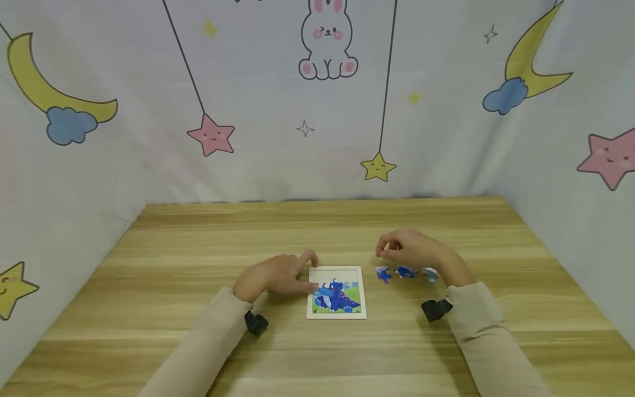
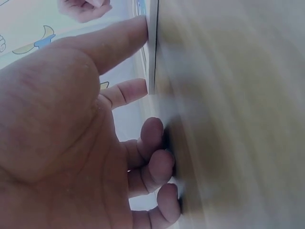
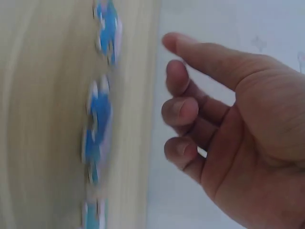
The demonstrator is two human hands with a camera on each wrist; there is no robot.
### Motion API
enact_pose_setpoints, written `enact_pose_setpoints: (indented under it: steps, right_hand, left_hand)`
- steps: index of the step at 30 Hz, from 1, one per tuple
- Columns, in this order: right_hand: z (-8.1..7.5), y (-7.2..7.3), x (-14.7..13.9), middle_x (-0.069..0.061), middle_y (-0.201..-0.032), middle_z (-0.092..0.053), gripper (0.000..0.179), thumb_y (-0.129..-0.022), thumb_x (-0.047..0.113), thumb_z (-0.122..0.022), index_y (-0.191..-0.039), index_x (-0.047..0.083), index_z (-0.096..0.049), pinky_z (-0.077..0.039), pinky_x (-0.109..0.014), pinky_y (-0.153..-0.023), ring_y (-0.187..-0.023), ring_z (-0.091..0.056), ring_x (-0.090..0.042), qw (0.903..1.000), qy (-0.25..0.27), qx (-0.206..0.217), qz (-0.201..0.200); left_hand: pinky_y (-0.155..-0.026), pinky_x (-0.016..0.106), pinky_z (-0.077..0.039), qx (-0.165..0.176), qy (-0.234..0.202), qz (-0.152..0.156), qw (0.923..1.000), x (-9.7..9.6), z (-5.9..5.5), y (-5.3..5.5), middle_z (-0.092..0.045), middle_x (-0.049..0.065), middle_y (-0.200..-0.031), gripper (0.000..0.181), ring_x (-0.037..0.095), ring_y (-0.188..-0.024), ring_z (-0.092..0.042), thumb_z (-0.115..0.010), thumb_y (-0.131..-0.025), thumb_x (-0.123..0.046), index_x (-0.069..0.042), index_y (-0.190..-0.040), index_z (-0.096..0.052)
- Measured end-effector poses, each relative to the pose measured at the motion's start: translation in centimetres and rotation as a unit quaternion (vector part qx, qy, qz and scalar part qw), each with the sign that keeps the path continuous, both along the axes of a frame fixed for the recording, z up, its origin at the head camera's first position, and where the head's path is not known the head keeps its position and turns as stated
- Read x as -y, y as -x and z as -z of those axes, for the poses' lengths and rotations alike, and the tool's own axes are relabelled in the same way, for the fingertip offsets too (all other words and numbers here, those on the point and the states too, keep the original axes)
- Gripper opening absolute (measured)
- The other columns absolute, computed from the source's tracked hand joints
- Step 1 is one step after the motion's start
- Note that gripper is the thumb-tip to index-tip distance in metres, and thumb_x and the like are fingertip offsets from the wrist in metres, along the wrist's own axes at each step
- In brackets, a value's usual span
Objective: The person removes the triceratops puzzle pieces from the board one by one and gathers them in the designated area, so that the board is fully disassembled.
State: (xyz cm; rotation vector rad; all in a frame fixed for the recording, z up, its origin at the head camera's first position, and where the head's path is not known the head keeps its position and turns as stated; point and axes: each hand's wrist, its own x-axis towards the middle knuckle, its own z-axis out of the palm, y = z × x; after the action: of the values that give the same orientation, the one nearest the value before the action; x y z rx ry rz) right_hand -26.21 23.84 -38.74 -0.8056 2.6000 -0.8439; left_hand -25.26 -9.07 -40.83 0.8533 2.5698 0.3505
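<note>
A square jigsaw puzzle board (image 1: 364, 298) with a pale rim lies on the table, its lower part filled with a blue dinosaur picture (image 1: 339, 299). My left hand (image 1: 280, 274) rests at the board's left side, thumb on the left rim and index finger by the upper left corner. In the left wrist view, the other fingers (image 2: 161, 164) bend down close to the tabletop. Right of the board lie three loose puzzle pieces: one (image 1: 383, 274), a middle one (image 1: 405, 271) and a right one (image 1: 430, 274). Just beyond them hovers my right hand (image 1: 415, 248), fingers loosely curled, holding nothing.
The wood-grain table (image 1: 223, 231) runs back to a white curtain (image 1: 278, 171) printed with stars, moons and a rabbit. Small black wrist cameras sit at the left cuff (image 1: 256, 323) and the right cuff (image 1: 436, 310).
</note>
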Motion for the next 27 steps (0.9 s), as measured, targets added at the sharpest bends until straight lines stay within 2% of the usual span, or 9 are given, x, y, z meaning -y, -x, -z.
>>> enact_pose_setpoints:
  steps: [6,11,16,21,27]
  right_hand:
    - [0.2,-0.5,4.0,-0.007,-0.089,-0.068,0.015,-0.102,0.016,-0.059,-0.107,0.009,-0.071,-0.047,-0.030,-0.064,-0.071,-0.054,-0.017,0.9972,0.052,-0.008,-0.053]
    - [0.9,-1.1,6.3,-0.001,-0.088,-0.065,0.014,-0.099,0.012,-0.063,-0.111,0.007,-0.070,-0.049,-0.028,-0.068,-0.077,-0.057,-0.017,0.9940,0.076,0.007,-0.079]
    - [2.0,-1.6,8.3,0.003,-0.087,-0.061,0.019,-0.095,0.011,-0.069,-0.113,0.006,-0.067,-0.047,-0.025,-0.068,-0.076,-0.056,-0.013,0.9920,0.074,0.038,-0.095]
    - [2.8,-2.2,9.6,0.002,-0.084,-0.057,0.029,-0.090,0.016,-0.077,-0.114,0.006,-0.065,-0.042,-0.024,-0.066,-0.072,-0.050,-0.012,0.9933,0.059,0.046,-0.088]
    - [3.2,-2.7,10.3,0.005,-0.073,-0.048,0.035,-0.087,0.019,-0.080,-0.113,0.007,-0.060,-0.036,-0.024,-0.063,-0.065,-0.043,-0.008,0.9950,0.022,0.046,-0.086]
  left_hand:
    - [-0.072,0.037,-0.040,0.007,0.007,-0.011,0.9999,0.0,0.0,0.1,-0.053,0.005,-0.087,0.050,0.020,-0.077,-0.050,-0.064,-0.094,-0.052,-0.026,-0.129,-0.040]
    - [-0.082,0.040,-0.044,0.022,0.023,-0.010,0.9994,0.1,-0.2,0.1,-0.055,0.005,-0.099,0.068,0.021,-0.089,-0.053,-0.070,-0.085,-0.060,-0.029,-0.136,-0.036]
    - [-0.085,0.041,-0.046,0.012,0.054,0.006,0.9985,0.1,-0.2,-0.2,-0.052,0.006,-0.103,0.082,0.021,-0.093,-0.053,-0.073,-0.080,-0.065,-0.028,-0.141,-0.033]
    - [-0.082,0.040,-0.046,-0.004,0.061,0.009,0.9981,-0.1,-0.2,-0.3,-0.051,0.006,-0.100,0.081,0.021,-0.090,-0.052,-0.074,-0.080,-0.063,-0.028,-0.140,-0.033]
    - [-0.083,0.040,-0.047,-0.004,0.065,0.011,0.9978,-0.2,-0.2,-0.2,-0.052,0.007,-0.101,0.081,0.021,-0.092,-0.052,-0.074,-0.080,-0.064,-0.028,-0.140,-0.033]
